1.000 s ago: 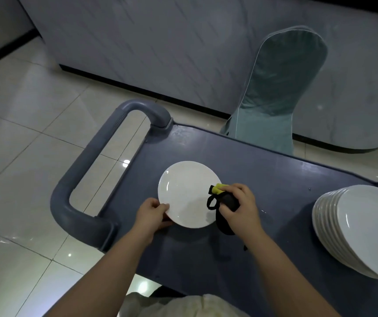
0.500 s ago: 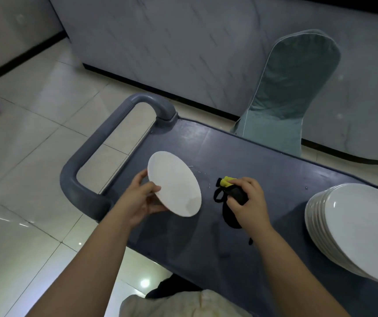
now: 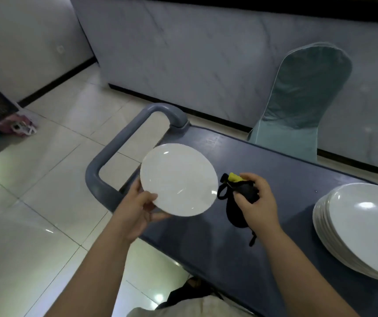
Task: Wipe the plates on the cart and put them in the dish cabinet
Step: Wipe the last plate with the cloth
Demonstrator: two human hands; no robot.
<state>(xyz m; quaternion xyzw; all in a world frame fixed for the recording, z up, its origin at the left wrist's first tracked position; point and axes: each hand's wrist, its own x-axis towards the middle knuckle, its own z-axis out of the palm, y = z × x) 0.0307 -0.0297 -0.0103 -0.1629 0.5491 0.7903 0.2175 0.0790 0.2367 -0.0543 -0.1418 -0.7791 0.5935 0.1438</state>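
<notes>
A white plate is held up above the left end of the dark blue cart, tilted with its face toward me. My left hand grips its near-left rim, thumb on top. To the right of the plate my right hand holds a black cloth with a yellow patch just above the cart top, apart from the plate. A stack of several white plates sits at the cart's right end.
The cart's grey loop handle juts out to the left. A teal-covered chair stands behind the cart against a marble-look wall. A dark crate and a pink bag lie on the tiled floor at far left.
My left hand has lifted the plate off the cart top and tilted it up and to the left. My right hand with the cloth came off the plate and stays beside it.
</notes>
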